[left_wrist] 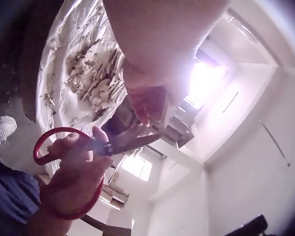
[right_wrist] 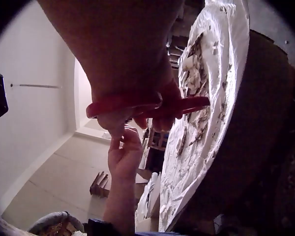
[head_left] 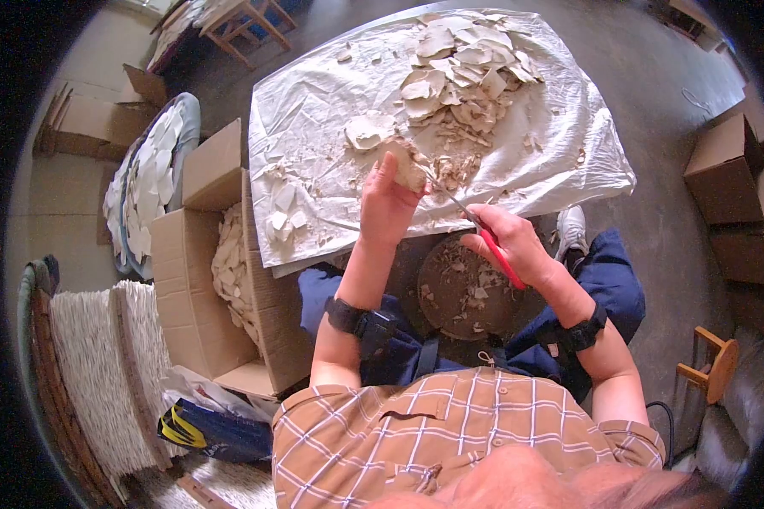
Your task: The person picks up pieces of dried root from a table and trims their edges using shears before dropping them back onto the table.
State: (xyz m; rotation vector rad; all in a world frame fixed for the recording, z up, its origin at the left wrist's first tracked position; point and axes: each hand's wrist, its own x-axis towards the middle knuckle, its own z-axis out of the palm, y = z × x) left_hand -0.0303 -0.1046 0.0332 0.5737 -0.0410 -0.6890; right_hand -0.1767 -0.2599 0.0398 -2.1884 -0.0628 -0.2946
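My left hand (head_left: 386, 204) holds a flat, pale piece with a ragged brown edge (head_left: 410, 167) over the near side of the white sheet (head_left: 314, 110). Red-handled scissors (head_left: 498, 248) are gripped in my right hand (head_left: 522, 240), their blades pointing at that piece. From the left wrist, the scissor blades (left_wrist: 132, 143) appear slightly parted, close beneath the left fingertips (left_wrist: 146, 115). Another pale round piece (head_left: 369, 131) lies just beyond the left hand. Farther back is a large heap of similar flat pieces (head_left: 458, 76). In the right wrist view, the right hand hides the blades.
A cardboard box (head_left: 191, 280) with pale pieces stands left of the knees. Beyond it is a round tray (head_left: 191, 119) of white pieces. Between the legs sits a round brown surface (head_left: 450, 297) strewn with scraps. A wooden stool (head_left: 719, 371) and more boxes (head_left: 721, 170) are at right.
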